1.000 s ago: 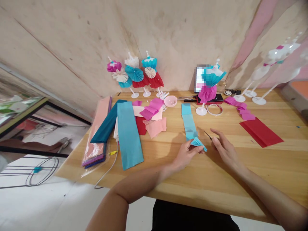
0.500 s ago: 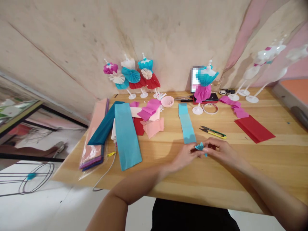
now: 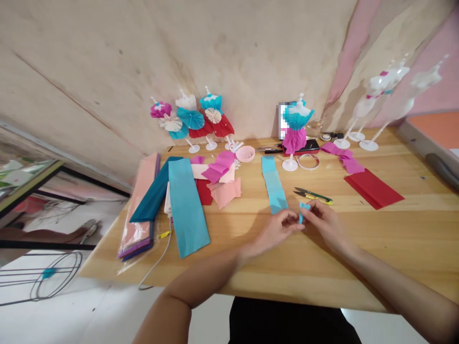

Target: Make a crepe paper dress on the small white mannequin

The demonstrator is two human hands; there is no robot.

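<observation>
A small pleated piece of light blue crepe paper (image 3: 301, 212) is pinched together between my two hands, just right of the table's middle. My right hand (image 3: 324, 224) grips it from above and my left hand (image 3: 278, 231) holds it from the lower left. Its folds are mostly hidden by my fingers. Beyond my hands, a long light blue paper strip (image 3: 272, 184) lies flat, its near end close to my left fingers. Yellow-handled thread snips (image 3: 311, 196) lie just above my right hand, untouched.
The wooden table (image 3: 394, 229) holds wide blue, teal, pink and red paper sheets (image 3: 186, 208) at left, and a red sheet (image 3: 373, 188) at right. Paper dresses on white stands (image 3: 294, 136) line the back, with a pink bowl (image 3: 245, 154) and a tape ring (image 3: 308, 161).
The blue pleated paper is gathered narrower than a second ago. My hands have drawn together around it, and the snips now lie on the table. The whole view has shifted slightly.
</observation>
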